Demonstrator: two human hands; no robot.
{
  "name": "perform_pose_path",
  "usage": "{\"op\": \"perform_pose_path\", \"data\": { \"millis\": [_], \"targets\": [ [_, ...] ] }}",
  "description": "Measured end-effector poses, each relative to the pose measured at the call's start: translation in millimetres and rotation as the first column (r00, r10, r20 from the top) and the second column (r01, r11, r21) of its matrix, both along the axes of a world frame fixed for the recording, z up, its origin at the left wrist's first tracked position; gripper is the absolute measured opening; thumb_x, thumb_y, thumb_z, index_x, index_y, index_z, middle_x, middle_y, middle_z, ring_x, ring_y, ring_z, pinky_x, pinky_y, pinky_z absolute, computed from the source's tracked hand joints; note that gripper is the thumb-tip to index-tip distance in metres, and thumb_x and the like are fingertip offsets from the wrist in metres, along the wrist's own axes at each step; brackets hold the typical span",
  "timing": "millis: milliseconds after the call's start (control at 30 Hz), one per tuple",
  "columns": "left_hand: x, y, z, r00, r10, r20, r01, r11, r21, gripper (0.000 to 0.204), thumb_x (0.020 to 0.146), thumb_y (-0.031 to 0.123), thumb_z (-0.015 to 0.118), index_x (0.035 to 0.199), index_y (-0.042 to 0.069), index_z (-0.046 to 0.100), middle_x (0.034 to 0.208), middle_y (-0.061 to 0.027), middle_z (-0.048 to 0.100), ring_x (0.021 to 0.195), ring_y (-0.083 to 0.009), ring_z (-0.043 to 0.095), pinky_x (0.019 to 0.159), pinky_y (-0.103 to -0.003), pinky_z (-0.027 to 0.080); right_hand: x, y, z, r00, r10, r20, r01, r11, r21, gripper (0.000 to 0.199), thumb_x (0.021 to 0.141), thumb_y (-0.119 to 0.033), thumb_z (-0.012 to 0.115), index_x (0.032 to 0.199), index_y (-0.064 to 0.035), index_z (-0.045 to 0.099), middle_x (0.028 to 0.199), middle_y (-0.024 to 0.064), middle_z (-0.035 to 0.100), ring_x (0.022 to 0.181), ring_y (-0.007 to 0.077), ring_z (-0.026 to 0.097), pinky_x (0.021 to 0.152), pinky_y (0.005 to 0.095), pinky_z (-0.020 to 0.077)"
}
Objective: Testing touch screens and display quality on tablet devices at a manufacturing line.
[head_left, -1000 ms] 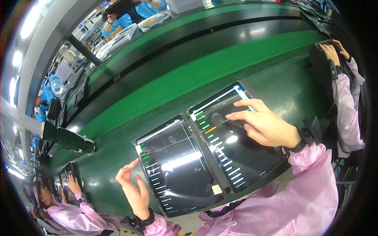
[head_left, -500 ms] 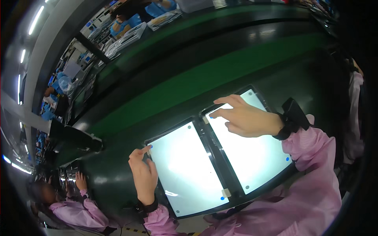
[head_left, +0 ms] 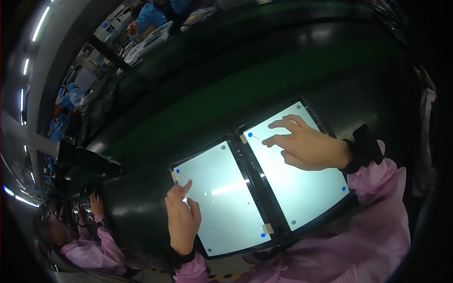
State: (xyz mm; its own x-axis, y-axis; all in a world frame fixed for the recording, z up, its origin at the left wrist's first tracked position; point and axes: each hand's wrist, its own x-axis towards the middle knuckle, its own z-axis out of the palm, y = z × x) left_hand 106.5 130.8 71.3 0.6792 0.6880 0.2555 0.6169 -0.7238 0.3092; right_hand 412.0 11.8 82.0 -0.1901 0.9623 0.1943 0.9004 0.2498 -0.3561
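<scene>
Two lit white touchscreens lie side by side in dark frames, with blue and grey dots near their corners. Over the left edge of the left screen (head_left: 231, 203) is my left hand (head_left: 183, 219). Its index finger stretches onto the glass near the upper-left blue dot, thumb apart, and it holds nothing. My right hand (head_left: 311, 146) hovers over or touches the upper part of the right screen (head_left: 302, 198), fingers spread and empty; I cannot tell whether a fingertip makes contact. A short thin reddish line runs from the upper-left blue dot on each screen toward my fingers.
Small beige tape pieces sit on the screens' edges, one tape piece (head_left: 268, 228) at the left screen's lower right. A dark post (head_left: 89, 160) stands at left. Another person in a pink sleeve (head_left: 92, 250) works at lower left; people in blue (head_left: 153, 16) sit across the green-and-black bench (head_left: 198, 106).
Both hands have slid right and slightly down, away from the upper-left blue dots. Thin lines now trail from those dots. The screens look dimmer.
</scene>
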Motion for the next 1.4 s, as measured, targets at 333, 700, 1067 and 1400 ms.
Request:
{"op": "perform_pose_path", "data": {
  "millis": [333, 700, 1067, 1400],
  "targets": [
    [0.3, -83.9, 9.7, 0.986, -0.120, -0.118, 0.098, 0.980, -0.175, 0.032, 0.077, -0.012, 0.044, 0.107, -0.006, 0.032, 0.118, -0.0330, 0.052, 0.109, -0.0385, 0.057, 0.089, -0.036, 0.044, 0.7, -76.0, -4.3, 1.000, -0.016, 0.009, 0.016, 0.999, 0.031, 0.025, 0.082, -0.009, 0.053, 0.105, -0.0001, 0.056, 0.109, 0.0090, 0.062, 0.123, 0.0296, 0.041, 0.105, 0.0490, 0.0283],
    [-1.7, -144.2, 1.1, 0.983, -0.182, -0.017, 0.173, 0.959, -0.223, 0.065, 0.070, -0.007, 0.055, 0.134, -0.001, 0.045, 0.099, -0.0134, 0.053, 0.087, -0.0264, 0.050, 0.078, -0.036, 0.043, 1.3, -136.0, 3.3, 0.992, -0.123, -0.034, 0.119, 0.988, -0.099, 0.036, 0.078, -0.005, 0.053, 0.114, -0.0012, 0.054, 0.111, 0.0054, 0.058, 0.123, 0.0284, 0.041, 0.106, 0.0503, 0.0260],
    [-7.6, -151.2, -1.2, 0.990, -0.128, 0.054, 0.138, 0.928, -0.345, 0.037, 0.081, -0.012, 0.046, 0.116, -0.005, 0.037, 0.125, -0.0276, 0.050, 0.102, -0.0324, 0.052, 0.093, -0.040, 0.039, -2.3, -172.3, 0.4, 0.984, -0.179, -0.007, 0.177, 0.976, -0.126, 0.038, 0.079, -0.010, 0.056, 0.116, -0.0036, 0.055, 0.099, 0.0053, 0.064, 0.123, 0.0281, 0.040, 0.106, 0.0521, 0.0251],
    [-16.1, -72.7, 20.2, 0.981, 0.137, 0.134, -0.129, 0.989, -0.070, 0.040, 0.078, -0.008, 0.042, 0.116, -0.001, 0.032, 0.119, -0.0222, 0.056, 0.105, -0.0258, 0.049, 0.092, -0.034, 0.035, 5.2, -185.1, 6.6, 0.958, -0.261, -0.119, 0.256, 0.965, -0.054, 0.036, 0.079, -0.009, 0.054, 0.114, -0.0030, 0.055, 0.109, 0.0075, 0.062, 0.121, 0.0273, 0.043, 0.106, 0.0478, 0.0268]
  ]
}}
